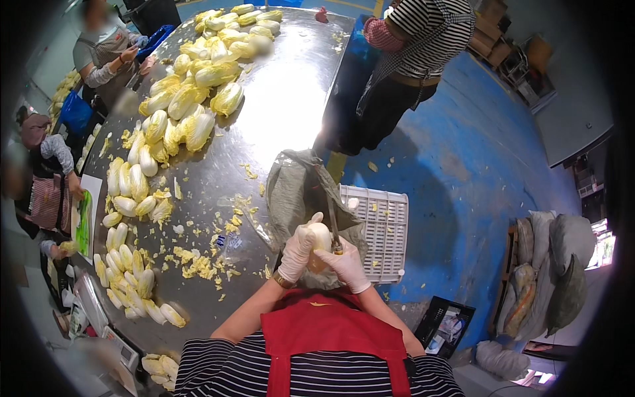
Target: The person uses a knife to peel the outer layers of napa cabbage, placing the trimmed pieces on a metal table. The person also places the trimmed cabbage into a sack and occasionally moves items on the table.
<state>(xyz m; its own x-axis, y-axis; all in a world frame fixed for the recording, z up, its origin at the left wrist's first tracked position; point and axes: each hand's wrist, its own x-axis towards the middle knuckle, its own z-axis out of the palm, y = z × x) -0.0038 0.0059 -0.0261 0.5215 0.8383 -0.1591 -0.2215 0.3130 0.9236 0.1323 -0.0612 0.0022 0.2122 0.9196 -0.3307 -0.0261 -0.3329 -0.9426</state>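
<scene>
My left hand (296,254), in a thin white glove, grips a pale napa cabbage (321,238) held up in front of my red apron (327,317). In my gloved right hand (351,267) is a knife (333,213), its long narrow blade pointing away from me beside the cabbage. The right thumb reaches across to the cabbage's near side. Beneath both hands gapes a grey-green woven sack (290,191) at the table's edge; its inside is mostly dark. Whether the blade touches the cabbage cannot be made out.
Many trimmed napa cabbages (198,129) lie along the steel table (213,302), with leaf scraps (198,263) nearer me. A white plastic crate (387,233) stands on the blue floor to the right. One co-worker (426,44) stands beyond the sack, others along the left side. Filled sacks (540,268) are stacked far right.
</scene>
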